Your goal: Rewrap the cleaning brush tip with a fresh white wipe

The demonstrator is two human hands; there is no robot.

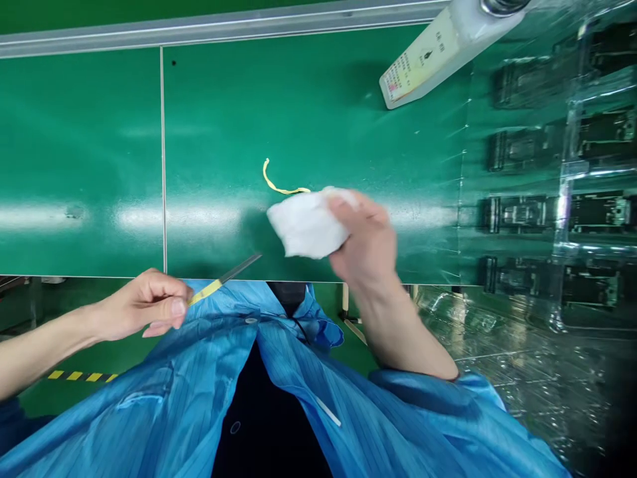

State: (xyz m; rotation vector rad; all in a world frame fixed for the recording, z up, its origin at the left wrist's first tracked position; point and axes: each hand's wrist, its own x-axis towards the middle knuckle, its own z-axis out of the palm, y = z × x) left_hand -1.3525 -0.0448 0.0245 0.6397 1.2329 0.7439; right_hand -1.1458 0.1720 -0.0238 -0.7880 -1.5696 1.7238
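At the table's front edge my left hand (160,303) pinches a slim tool with a yellow handle (206,292). Its narrow grey tip (242,267), like a blade, points up and to the right; the exact kind is unclear. My right hand (367,236), slightly blurred, grips a folded white wipe (308,226) just over the green tabletop. A curled yellow strip (279,188) lies on the table, and its right end disappears behind the wipe.
A white plastic bottle (438,56) with a printed label stands at the back right. Clear plastic trays (562,192) holding several dark parts cover the right side. A metal rail (223,30) runs along the back, and a seam (163,159) crosses the green table (89,153).
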